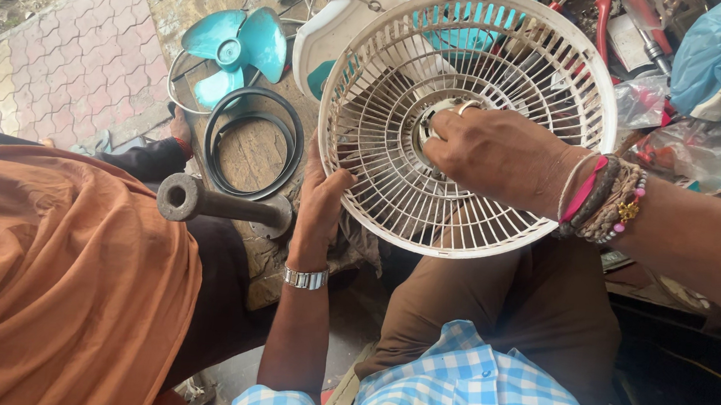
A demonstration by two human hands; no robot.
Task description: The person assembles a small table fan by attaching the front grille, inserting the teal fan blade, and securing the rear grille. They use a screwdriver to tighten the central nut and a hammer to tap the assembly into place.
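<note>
Both hands were on a round white fan guard (507, 85), a wire grille held tilted over the person's lap. Nearest the camera, the left forearm rose straight up from a blue and white checked shirt (465, 399), with a metal wristwatch (306, 277) at the wrist. That left hand (322, 199) gripped the guard's lower left rim, thumb hooked over the outer ring and fingers hidden behind it. From the right side the other forearm reached in across the frame, its wrist stacked with thread and bead bracelets (603, 198). This right hand (493, 153) lay knuckles up over the middle of the grille, fingers curled down and pinched around the small round hub (436, 118); what exactly the fingertips held could not be told, since the hand covered it. Brown trousers (489, 307) showed through and beneath the wires.

To the left, a second person in an orange garment (54, 281) filled the lower corner. Just beside that cloth, a dark metal pipe (215, 202) pointed its open end toward the camera, standing between the orange cloth and the left hand.

Farther off, on a worn wooden surface (253, 151), lay a black rubber ring (254, 143) and, beyond it, a teal three-bladed fan propeller (235, 47). Behind the guard sat a white and teal fan housing (340, 29), partly hidden by the wires. At the far right, red-handled tools (624, 17) and crumpled plastic bags (708, 144) crowded the bench.
</note>
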